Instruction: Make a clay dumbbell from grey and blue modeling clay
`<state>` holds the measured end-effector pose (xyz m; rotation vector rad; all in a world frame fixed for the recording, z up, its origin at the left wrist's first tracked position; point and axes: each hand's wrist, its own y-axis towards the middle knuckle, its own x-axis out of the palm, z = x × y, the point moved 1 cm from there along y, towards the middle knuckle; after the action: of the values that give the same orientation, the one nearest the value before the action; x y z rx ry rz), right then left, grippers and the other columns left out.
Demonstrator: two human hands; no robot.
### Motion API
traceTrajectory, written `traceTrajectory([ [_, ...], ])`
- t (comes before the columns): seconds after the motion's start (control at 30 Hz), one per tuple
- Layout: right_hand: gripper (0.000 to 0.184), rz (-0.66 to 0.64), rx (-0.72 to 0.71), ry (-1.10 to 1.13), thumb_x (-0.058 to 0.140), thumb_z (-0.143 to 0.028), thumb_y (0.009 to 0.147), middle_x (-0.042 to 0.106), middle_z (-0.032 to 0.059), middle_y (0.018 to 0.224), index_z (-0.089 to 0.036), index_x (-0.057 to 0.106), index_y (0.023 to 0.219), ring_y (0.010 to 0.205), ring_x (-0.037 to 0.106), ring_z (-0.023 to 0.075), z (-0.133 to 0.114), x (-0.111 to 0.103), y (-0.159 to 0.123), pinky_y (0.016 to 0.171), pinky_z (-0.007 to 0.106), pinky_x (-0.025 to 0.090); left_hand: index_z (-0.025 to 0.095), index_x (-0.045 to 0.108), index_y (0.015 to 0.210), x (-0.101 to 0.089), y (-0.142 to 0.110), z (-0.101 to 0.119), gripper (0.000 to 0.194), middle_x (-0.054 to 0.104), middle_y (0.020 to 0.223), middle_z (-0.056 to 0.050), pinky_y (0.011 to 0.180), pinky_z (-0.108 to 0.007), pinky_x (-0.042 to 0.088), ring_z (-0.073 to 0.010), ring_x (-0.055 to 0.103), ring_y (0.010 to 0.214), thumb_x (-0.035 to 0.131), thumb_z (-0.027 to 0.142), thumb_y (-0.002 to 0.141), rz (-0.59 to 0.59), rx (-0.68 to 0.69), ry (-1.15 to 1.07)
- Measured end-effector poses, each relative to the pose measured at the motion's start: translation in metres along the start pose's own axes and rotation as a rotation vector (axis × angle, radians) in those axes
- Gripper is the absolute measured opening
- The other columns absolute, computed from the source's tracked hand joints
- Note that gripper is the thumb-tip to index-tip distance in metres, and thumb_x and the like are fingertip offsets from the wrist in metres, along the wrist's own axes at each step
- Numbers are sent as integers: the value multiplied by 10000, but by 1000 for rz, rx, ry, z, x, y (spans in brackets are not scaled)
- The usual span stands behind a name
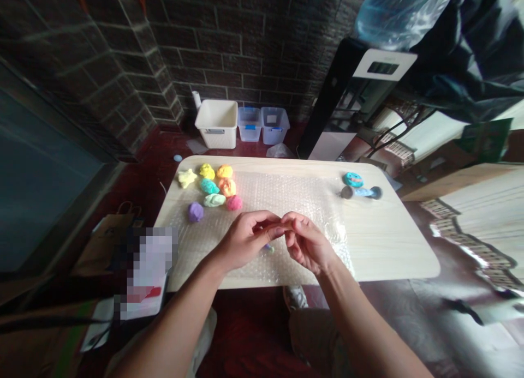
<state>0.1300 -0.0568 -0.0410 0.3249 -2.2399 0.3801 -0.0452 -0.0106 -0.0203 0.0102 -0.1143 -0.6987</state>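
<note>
Head view: looking down at two bare hands over a light wood desk [393, 247] with round corners.
Surface: clear bubble wrap [282, 190] lies on the left and middle of the desk.
Room: a dark brick wall [254, 45] stands behind the desk, and the floor [249, 334] is dark red.
Clay: eight soft lumps of bright clay [215, 187] and a purple ball [195, 211] sit on the wrap, at its far left.
Small bit: a tiny bit of clay [268, 248] is just under the hands, on the wrap it seems.
Other things: a blue clay disc [353, 179] and a small blue rolling pin [362, 192] lie on the bare desk at the right. A white basket [216, 124] and two clear plastic boxes [262, 124] stand on the floor by the wall.
In the way: the hands hide the middle of the wrap. A blurred patch [151, 263] hides something by the desk's near left corner.
Left grip: the left hand [245, 239] is curled, its fingers touching the right hand. I cannot tell if it holds anything.
Right grip: the right hand [307, 241] is curled too. I cannot tell if it holds anything.
</note>
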Motion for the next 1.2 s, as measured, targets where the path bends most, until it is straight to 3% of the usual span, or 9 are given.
traceTrajectory([
  [0.23, 409, -6, -1, -28, 868, -488, 875, 811, 5, 698, -165, 696, 1058, 453, 739, 114, -1, 0, -2, 417, 118, 557, 138, 734, 1016, 0, -1, 2, 303, 684, 863, -34, 713, -285, 451, -168, 608, 798, 699, 439, 1015, -37, 0, -41],
  [0.43, 378, -18, -19, -28, 917, -433, 842, 801, -31, 664, -180, 687, 1003, 454, 742, 98, -2, 4, -3, 449, 98, 561, 134, 749, 1031, 1, -2, 2, 283, 668, 821, -21, 660, -261, 431, -142, 557, 742, 722, 415, 1002, -30, -5, -45],
  [0.77, 347, -47, -43, -29, 920, -379, 858, 836, -5, 726, -166, 735, 1061, 505, 782, 134, -2, 7, -3, 442, 140, 601, 142, 759, 1010, 1, -2, 5, 240, 698, 826, -25, 664, -258, 436, -138, 576, 737, 720, 379, 1006, -19, 20, -41],
  [0.9, 416, -77, -81, -24, 897, -476, 862, 838, -4, 727, -163, 763, 1102, 480, 775, 144, -1, 5, -1, 410, 152, 593, 146, 751, 1003, 1, -1, 5, 230, 684, 816, -16, 674, -262, 433, -140, 577, 741, 711, 372, 1016, -32, 34, -48],
  [1.2, 321, 16, -28, -78, 915, -383, 841, 832, 21, 701, -148, 763, 998, 461, 748, 128, -4, 7, 0, 406, 139, 575, 147, 736, 998, 0, -2, 3, 264, 690, 855, -26, 695, -270, 452, -163, 612, 788, 708, 409, 1013, -2, 36, 64],
])
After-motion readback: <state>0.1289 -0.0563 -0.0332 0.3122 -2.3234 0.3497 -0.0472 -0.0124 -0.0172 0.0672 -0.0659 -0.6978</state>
